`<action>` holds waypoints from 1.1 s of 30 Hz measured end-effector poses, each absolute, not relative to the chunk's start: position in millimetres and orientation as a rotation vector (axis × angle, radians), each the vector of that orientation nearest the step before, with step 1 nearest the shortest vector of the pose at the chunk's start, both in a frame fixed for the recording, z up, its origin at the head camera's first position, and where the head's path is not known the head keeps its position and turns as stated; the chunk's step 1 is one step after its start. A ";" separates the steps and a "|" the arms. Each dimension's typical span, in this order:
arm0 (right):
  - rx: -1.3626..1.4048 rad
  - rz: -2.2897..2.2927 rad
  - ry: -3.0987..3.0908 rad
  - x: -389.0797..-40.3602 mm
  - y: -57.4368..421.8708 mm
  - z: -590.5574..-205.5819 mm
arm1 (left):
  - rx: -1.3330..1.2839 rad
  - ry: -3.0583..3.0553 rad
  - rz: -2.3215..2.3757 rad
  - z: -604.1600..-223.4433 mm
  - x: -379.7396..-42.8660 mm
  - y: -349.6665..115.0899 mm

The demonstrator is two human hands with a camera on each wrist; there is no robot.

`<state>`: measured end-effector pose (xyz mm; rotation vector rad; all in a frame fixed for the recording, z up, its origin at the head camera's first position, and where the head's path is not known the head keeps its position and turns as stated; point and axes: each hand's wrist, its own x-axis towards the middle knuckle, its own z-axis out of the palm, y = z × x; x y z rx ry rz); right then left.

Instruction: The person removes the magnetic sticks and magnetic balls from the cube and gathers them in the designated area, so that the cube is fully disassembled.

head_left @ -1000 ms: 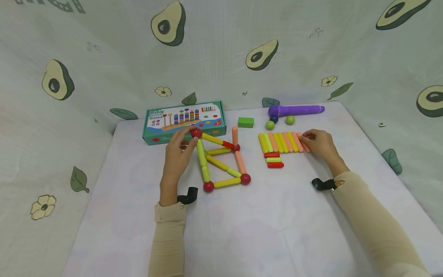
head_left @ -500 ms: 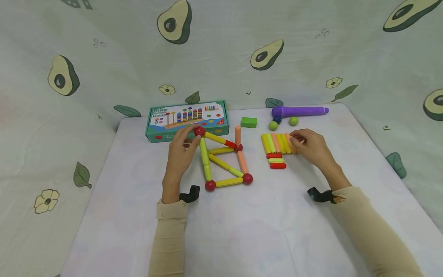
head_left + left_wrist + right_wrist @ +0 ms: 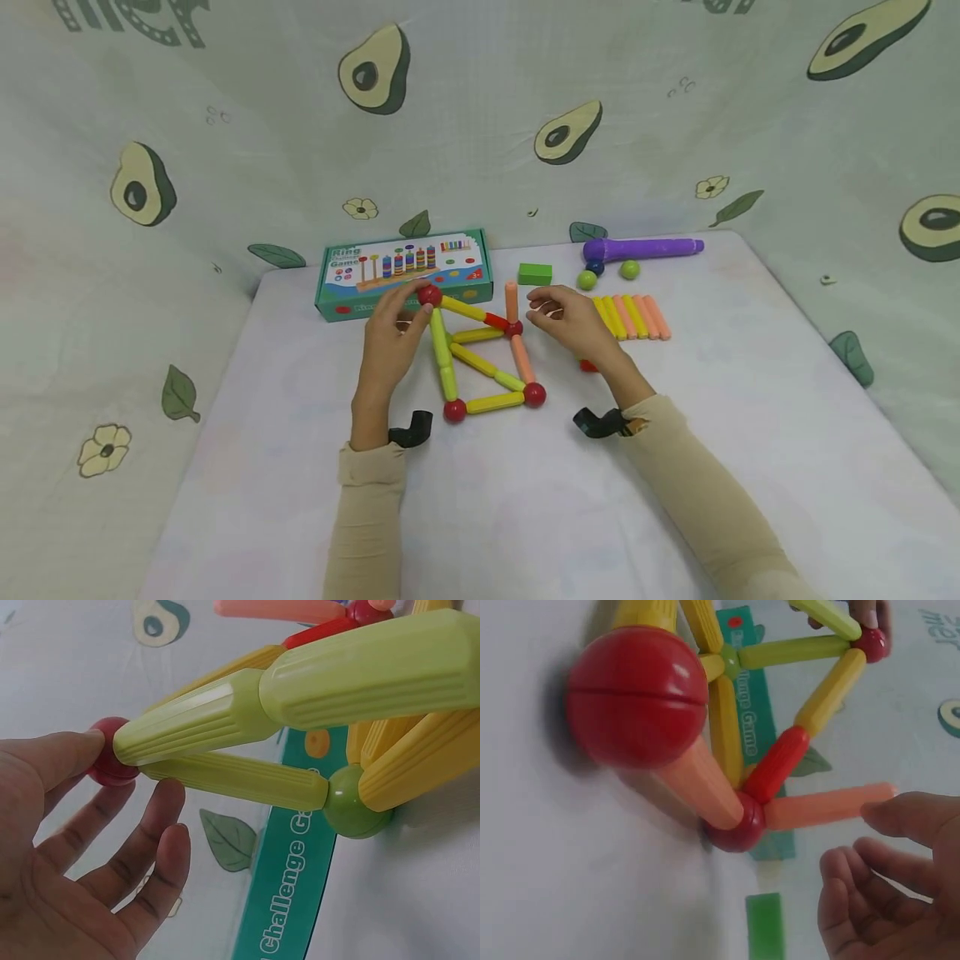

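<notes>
A frame of magnetic sticks (image 3: 495, 402) and balls rises from the table. My left hand (image 3: 386, 346) pinches the red ball (image 3: 430, 295) at its upper left corner; the left wrist view shows the thumb across that ball (image 3: 111, 757). Yellow-green sticks (image 3: 195, 720) run from it, one down to a green ball (image 3: 356, 802). My right hand (image 3: 573, 323) hovers just right of an upright salmon stick (image 3: 512, 302), fingers loosely bent and holding nothing. In the right wrist view the thumb overlaps the tip of that stick (image 3: 825, 808). A large red ball (image 3: 634, 697) appears close up there.
Right of the frame lies a row of yellow and salmon sticks (image 3: 637, 317), partly hidden by my right hand. Behind are a green game box (image 3: 405, 275), a green block (image 3: 536, 274), small balls (image 3: 630, 269) and a purple microphone-shaped thing (image 3: 645, 249).
My right hand has moved left from the row of sticks to beside the upright salmon stick. My left hand keeps its hold on the red ball.
</notes>
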<state>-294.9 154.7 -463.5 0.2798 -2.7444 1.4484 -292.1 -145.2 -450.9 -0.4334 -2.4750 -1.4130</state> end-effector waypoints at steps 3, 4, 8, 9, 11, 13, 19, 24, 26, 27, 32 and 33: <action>0.257 1.484 -2.772 -304.3 144.4 -474.3 | -0.424 -2.464 -1.426 -454.4 -291.4 -145.1; 0.248 1.494 -2.782 -306.6 142.3 -477.4 | -0.423 -2.461 -1.429 -455.5 -291.6 -144.8; 0.250 1.438 -2.836 -312.6 137.4 -487.2 | -0.429 -2.457 -1.439 -456.1 -291.6 -142.5; 0.254 1.415 -2.846 -313.6 136.4 -488.7 | -0.428 -2.460 -1.437 -455.8 -291.2 -142.4; 0.271 1.376 -2.853 -315.2 134.3 -491.1 | -0.418 -2.464 -1.427 -454.7 -290.1 -142.8; 0.275 1.370 -2.851 -316.2 132.1 -492.3 | -0.406 -2.465 -1.415 -453.4 -289.7 -143.7; 0.222 1.375 -2.816 -318.4 127.6 -496.0 | -0.411 -2.477 -1.400 -451.7 -293.6 -144.5; 0.143 1.380 -2.780 -316.1 127.2 -499.4 | -0.410 -2.494 -1.394 -450.3 -295.6 -143.2; 0.109 1.389 -2.762 -314.9 127.5 -501.4 | -0.407 -2.495 -1.390 -450.3 -295.9 -143.1; 0.095 1.394 -2.753 -314.2 127.7 -502.4 | -0.406 -2.495 -1.389 -450.4 -295.9 -143.2; 0.079 1.404 -2.726 -312.0 129.4 -505.7 | -0.411 -2.493 -1.395 -451.2 -295.0 -143.0; 0.075 1.405 -2.725 -311.6 130.0 -505.9 | -0.413 -2.491 -1.396 -451.2 -294.8 -142.8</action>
